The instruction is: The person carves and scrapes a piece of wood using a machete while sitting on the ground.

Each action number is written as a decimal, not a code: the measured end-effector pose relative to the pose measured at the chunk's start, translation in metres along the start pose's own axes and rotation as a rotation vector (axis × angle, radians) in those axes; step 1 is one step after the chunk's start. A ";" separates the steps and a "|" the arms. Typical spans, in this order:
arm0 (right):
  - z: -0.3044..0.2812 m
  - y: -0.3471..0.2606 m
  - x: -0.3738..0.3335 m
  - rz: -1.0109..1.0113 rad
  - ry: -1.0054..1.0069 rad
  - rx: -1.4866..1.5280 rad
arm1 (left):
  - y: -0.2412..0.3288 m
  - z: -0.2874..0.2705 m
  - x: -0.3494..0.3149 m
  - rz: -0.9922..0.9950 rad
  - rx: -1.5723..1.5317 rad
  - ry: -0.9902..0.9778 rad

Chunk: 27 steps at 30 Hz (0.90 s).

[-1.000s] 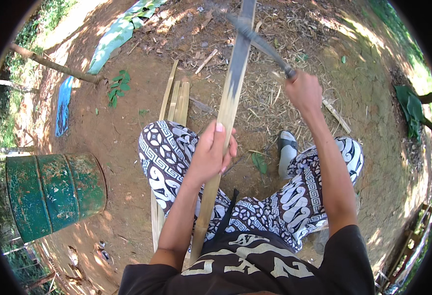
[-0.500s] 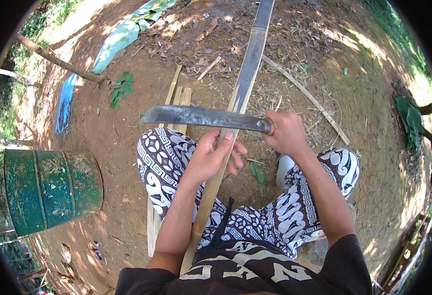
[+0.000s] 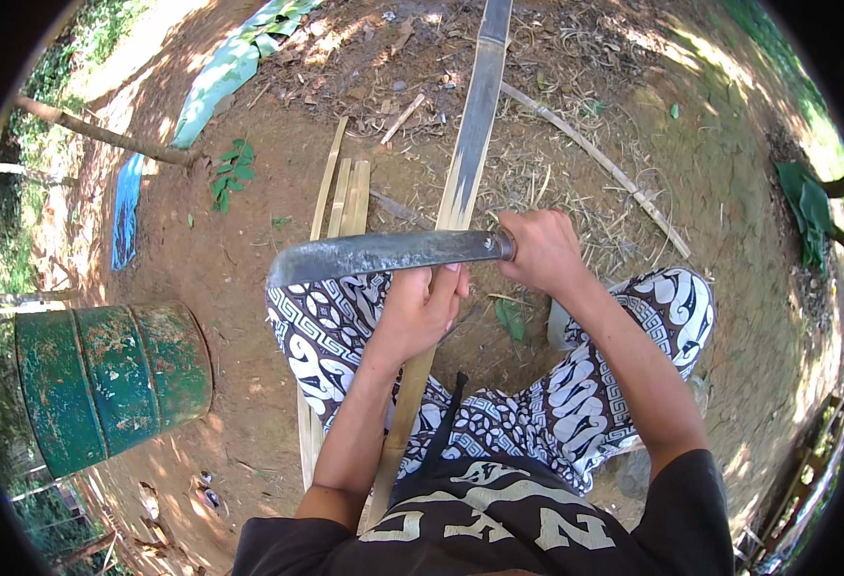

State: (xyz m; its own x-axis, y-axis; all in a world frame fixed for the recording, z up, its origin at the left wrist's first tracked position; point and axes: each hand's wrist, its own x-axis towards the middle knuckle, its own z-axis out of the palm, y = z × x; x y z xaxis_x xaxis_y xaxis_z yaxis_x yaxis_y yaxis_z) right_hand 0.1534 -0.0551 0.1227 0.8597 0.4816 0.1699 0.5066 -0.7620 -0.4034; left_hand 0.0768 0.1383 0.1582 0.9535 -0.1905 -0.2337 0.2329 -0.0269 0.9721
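Note:
My right hand (image 3: 548, 252) is wrapped around the handle of a machete (image 3: 374, 257). Its broad dark blade points left and lies across a long bamboo strip (image 3: 475, 134), hiding part of it. The strip runs from beside my left side out past my knees; its far stretch is dark grey, while the part nearer the blade is pale and scraped. Just on my side of the blade, my left hand (image 3: 422, 312) is closed around the strip, thumb pointing forward along it. The blade covers some of that hand's fingertips.
Several pale split strips (image 3: 355, 197) lie by my left knee. A rusty green drum (image 3: 115, 379) stands at left. Beyond are a leaning branch (image 3: 105, 130), blue plastic (image 3: 127, 211) and a leafy sprig (image 3: 235, 175). A thin stick (image 3: 604, 173) and shavings lie ahead to the right.
The machete has come toward me along the bamboo strip, with my right hand on it. My left hand's fingers, spread before, have closed around the strip. The whole view has shifted slightly.

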 end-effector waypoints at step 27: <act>-0.012 -0.003 0.006 -0.004 0.071 0.038 | 0.017 0.000 -0.002 -0.070 -0.067 -0.020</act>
State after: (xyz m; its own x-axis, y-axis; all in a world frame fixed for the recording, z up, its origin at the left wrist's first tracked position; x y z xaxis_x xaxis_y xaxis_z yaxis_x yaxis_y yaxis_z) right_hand 0.1579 -0.0552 0.1353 0.8610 0.4515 0.2341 0.5080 -0.7426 -0.4364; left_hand 0.0790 0.1384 0.1748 0.9304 -0.2104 -0.3000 0.3119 0.0250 0.9498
